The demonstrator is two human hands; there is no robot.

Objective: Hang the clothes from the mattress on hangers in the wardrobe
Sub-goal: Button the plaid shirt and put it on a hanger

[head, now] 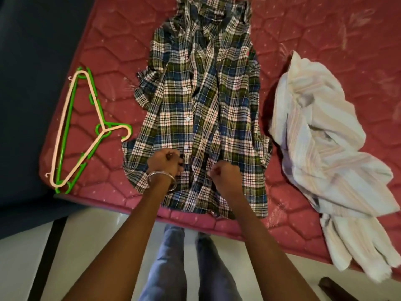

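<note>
A plaid shirt (201,101) in green, blue and white lies flat on the red quilted mattress (325,29), its front placket facing up and its hem toward me. My left hand (163,162), with a metal bangle on the wrist, pinches the button placket near the hem. My right hand (224,173) has curled fingers gripping the other front edge of the plaid shirt beside it. A pale striped shirt (329,148) lies crumpled at the right. Two hangers lie stacked at the mattress's left edge, a cream hanger (61,129) on a green hanger (92,98).
A dark blue surface (28,83) borders the mattress on the left. Pale floor (91,235) and my legs in blue trousers (173,268) are below the mattress edge. A dark object (332,287) shows at the bottom right.
</note>
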